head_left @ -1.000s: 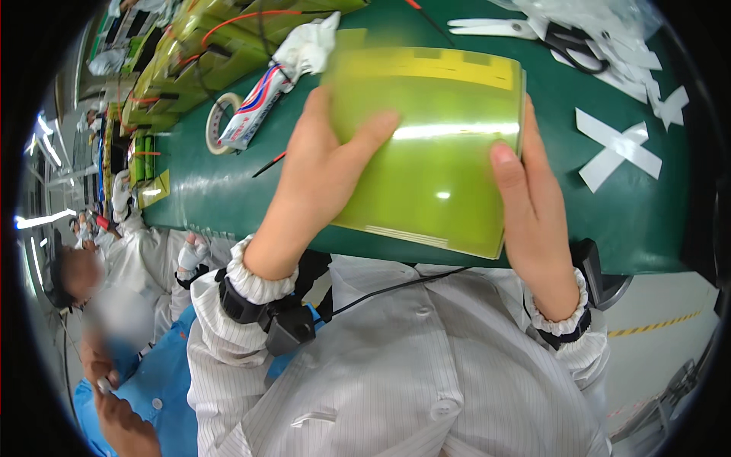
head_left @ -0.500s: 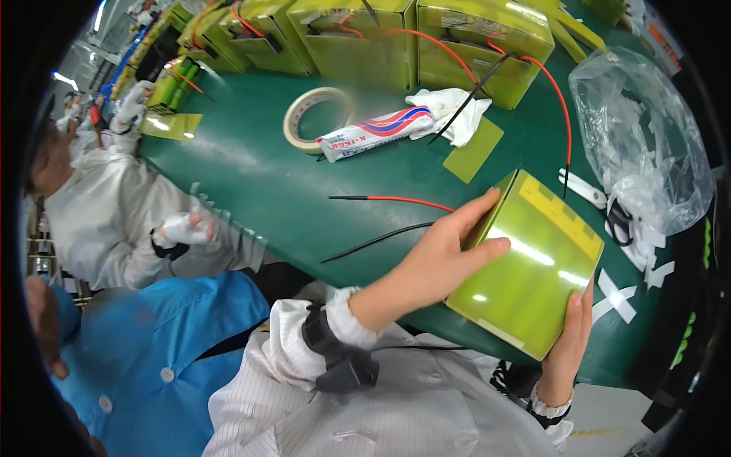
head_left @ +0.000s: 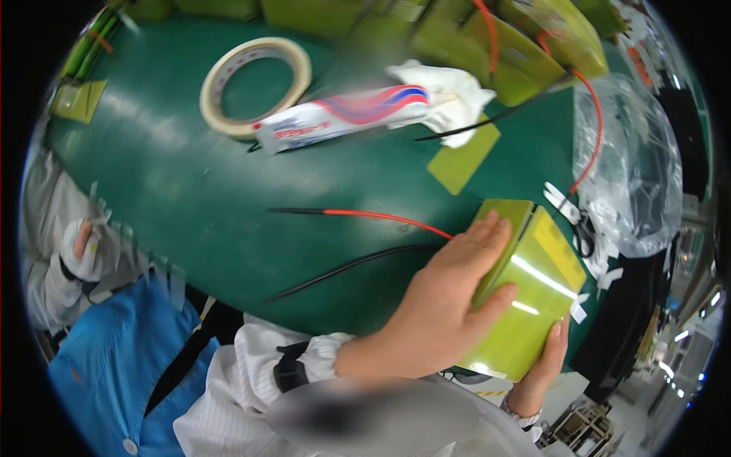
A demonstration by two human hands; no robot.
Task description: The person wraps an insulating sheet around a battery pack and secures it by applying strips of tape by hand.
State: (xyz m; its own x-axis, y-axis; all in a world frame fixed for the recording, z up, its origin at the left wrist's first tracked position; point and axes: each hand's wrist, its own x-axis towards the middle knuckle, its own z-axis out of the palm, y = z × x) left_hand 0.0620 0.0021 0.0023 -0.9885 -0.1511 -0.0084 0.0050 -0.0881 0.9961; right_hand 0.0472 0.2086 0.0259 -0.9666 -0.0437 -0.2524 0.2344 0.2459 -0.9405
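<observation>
A yellow-green wrapped battery pack [head_left: 525,320] is tilted at the table's near right edge, between my two hands. My left hand [head_left: 449,305] presses on its left side, fingers stretched along one face and thumb over the edge on the glossy face. My right hand [head_left: 544,369] grips the lower right side; part of it is hidden behind the pack. A red wire [head_left: 388,218] with a black end and a black wire [head_left: 343,268] stretch leftward over the table from behind my left hand. A yellow strip [head_left: 556,244] runs along the pack's right part.
On the green table [head_left: 175,183] lie a tape roll [head_left: 217,99], a white tube [head_left: 343,118], a crumpled white cloth [head_left: 457,99] and a green sheet [head_left: 464,160]. Scissors [head_left: 585,232] and a plastic bag [head_left: 632,167] are at right. More packs [head_left: 518,61] stand behind. A blue-coated person [head_left: 114,343] is left.
My view has shifted, so the table items appear larger and farther left. The pack appears lower and turned somewhat, and my left fingers lie flatter along its side. Both hands stay on it.
</observation>
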